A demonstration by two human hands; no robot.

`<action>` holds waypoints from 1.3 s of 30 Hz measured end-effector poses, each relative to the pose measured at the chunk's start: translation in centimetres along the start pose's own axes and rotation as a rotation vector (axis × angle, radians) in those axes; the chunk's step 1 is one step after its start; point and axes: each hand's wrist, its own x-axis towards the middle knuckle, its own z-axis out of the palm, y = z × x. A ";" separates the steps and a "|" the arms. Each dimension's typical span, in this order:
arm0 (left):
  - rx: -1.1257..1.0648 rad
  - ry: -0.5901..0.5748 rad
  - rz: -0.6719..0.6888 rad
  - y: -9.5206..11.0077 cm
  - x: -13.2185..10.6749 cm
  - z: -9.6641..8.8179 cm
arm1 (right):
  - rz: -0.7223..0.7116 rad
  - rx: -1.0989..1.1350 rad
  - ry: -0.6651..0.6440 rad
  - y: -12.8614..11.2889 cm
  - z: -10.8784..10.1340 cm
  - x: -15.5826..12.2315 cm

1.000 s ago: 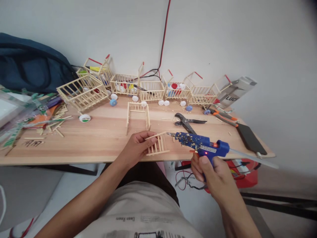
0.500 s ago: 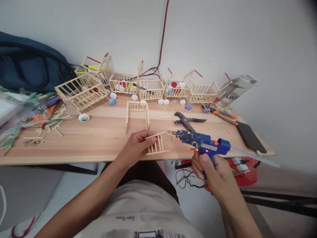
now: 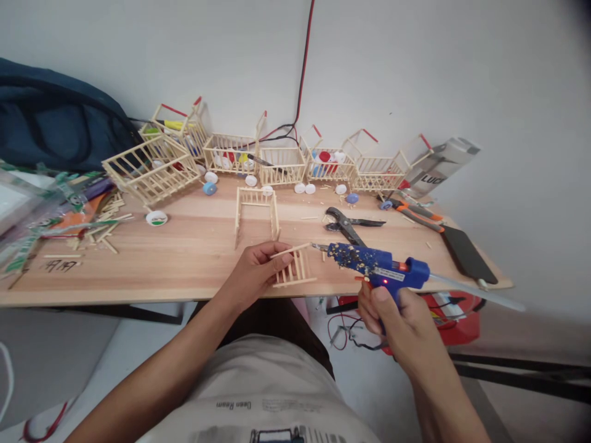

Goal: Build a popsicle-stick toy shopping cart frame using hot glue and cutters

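Between the thumb and fingers of my left hand (image 3: 258, 269) is a small slatted panel of wooden sticks (image 3: 301, 266), held above the table's front edge. My right hand (image 3: 392, 314) is wrapped round the handle of a blue glue gun (image 3: 369, 261) with a lit red light and crumbs stuck to its barrel. The gun's nozzle is at the panel's upper right corner; whether it touches I cannot tell. A clear glue stick (image 3: 480, 291) juts out from the gun's back. Just beyond my left hand stands a three-sided stick frame (image 3: 257, 200).
Several small stick carts (image 3: 281, 167) with bottle-cap wheels line the wall. Black-handled pliers (image 3: 346, 226), orange-handled pliers (image 3: 418, 215) and a dark phone-like slab (image 3: 468, 255) lie right. Loose sticks (image 3: 106, 237), plastic wrapping (image 3: 60, 209) and a blue bag (image 3: 60, 117) are left.
Almost nothing differs. The glue gun has shifted very slightly left at the panel's corner, while my left hand and the panel stay in place.
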 end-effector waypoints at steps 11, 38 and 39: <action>0.020 0.026 0.001 0.3 -0.1 0.5 | -0.009 -0.011 -0.002 -0.1 0.0 0.0; -0.025 0.027 -0.001 0.3 0.0 0.4 | -0.030 0.018 -0.026 -1.1 0.1 0.2; -0.025 0.028 -0.001 0.3 0.0 0.4 | -0.030 0.019 -0.032 -1.0 0.1 0.2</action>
